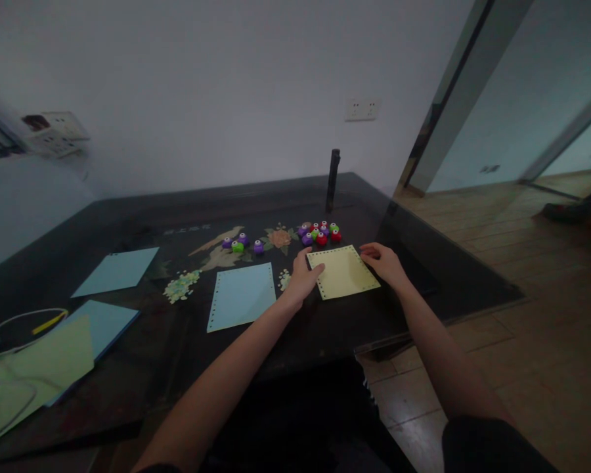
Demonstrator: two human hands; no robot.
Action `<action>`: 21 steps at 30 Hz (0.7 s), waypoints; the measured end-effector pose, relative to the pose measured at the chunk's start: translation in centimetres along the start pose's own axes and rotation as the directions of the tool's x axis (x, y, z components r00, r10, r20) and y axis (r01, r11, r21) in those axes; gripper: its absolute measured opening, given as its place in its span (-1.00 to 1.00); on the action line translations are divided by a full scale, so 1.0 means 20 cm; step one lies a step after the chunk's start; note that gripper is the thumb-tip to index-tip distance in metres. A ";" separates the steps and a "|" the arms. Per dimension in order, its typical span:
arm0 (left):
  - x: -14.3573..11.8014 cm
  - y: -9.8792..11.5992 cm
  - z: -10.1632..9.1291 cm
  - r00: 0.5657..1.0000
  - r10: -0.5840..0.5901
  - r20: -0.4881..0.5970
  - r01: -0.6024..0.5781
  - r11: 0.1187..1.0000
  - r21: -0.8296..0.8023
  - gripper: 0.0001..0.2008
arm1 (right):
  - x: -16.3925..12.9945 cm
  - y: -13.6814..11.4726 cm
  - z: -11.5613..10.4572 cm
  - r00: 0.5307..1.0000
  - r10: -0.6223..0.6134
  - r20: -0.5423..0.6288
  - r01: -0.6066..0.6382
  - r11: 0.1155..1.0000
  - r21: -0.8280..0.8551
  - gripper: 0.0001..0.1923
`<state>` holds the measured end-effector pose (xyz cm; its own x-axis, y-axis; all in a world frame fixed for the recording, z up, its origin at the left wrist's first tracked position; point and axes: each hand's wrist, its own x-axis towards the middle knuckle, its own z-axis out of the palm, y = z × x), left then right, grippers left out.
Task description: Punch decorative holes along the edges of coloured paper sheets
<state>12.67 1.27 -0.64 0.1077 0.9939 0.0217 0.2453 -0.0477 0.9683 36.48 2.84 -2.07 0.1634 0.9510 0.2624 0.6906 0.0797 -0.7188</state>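
Note:
A pale yellow sheet (343, 272) with punched holes along its edges lies flat on the dark table (128, 217). My left hand (304, 279) rests on the sheet's left edge, fingers spread. My right hand (385, 262) touches its right edge, fingers loosely curled. Neither hand lifts the sheet. Just beyond the sheet sits a cluster of small red, purple and green punches (320, 233). A light blue sheet (241, 295) with holes down its left side lies to the left of my left hand.
Three more small punches (241, 244) and piles of paper confetti (181, 286) lie mid-table. Blue sheets (115, 270) and a green sheet (34, 368) with cables sit at left. A dark upright post (333, 180) stands behind. The table's right edge drops to a wooden floor (522, 295).

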 end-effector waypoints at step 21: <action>-0.04 0.05 0.01 0.990 0.048 0.133 -0.030 0.991 -0.130 -0.30 | 0.03 0.05 0.03 0.998 -0.011 0.060 0.011 1.000 -0.002 -0.75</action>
<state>13.07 0.36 0.20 0.2465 0.9685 0.0345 0.1150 -0.0646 0.9913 36.82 3.57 -2.94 0.1131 0.9663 0.2312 0.6935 0.0899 -0.7148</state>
